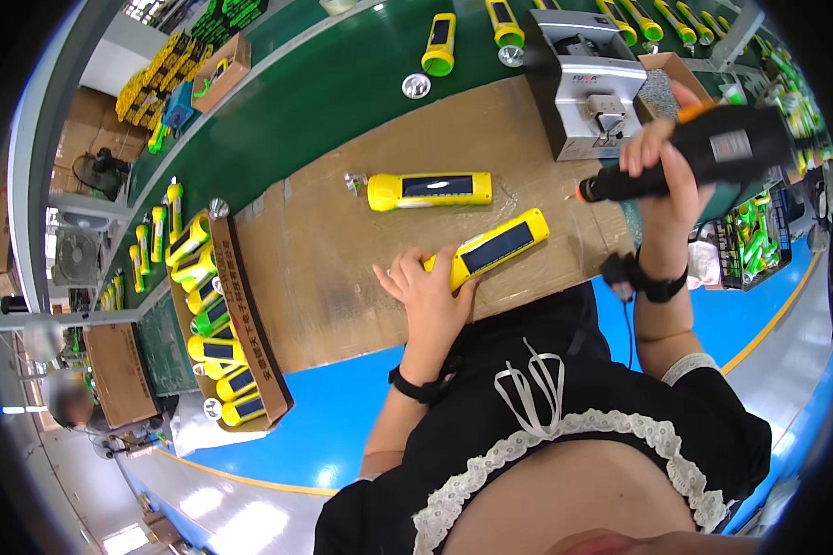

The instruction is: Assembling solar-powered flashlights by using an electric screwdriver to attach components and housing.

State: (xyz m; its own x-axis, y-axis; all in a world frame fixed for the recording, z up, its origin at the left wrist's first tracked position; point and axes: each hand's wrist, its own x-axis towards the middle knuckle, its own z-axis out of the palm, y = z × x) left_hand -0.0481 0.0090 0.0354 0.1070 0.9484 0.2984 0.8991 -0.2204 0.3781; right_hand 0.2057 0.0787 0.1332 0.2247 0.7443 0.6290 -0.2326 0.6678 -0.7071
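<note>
My left hand (428, 291) grips the near end of a yellow torch (496, 247) with a dark panel, which lies flat on the cardboard sheet (342, 259). My right hand (662, 171) holds a black electric screwdriver (703, 153) with an orange tip, raised above the sheet to the right of that torch. The tip points left, apart from the torch. A second yellow torch (428, 191) lies farther back on the cardboard.
A grey metal machine (588, 83) stands at the back right. More yellow torches (439, 44) and round silver caps (416, 86) lie on the green belt. A cardboard box (250, 324) of torches sits at the left. A crate (754, 240) of green parts is at the right.
</note>
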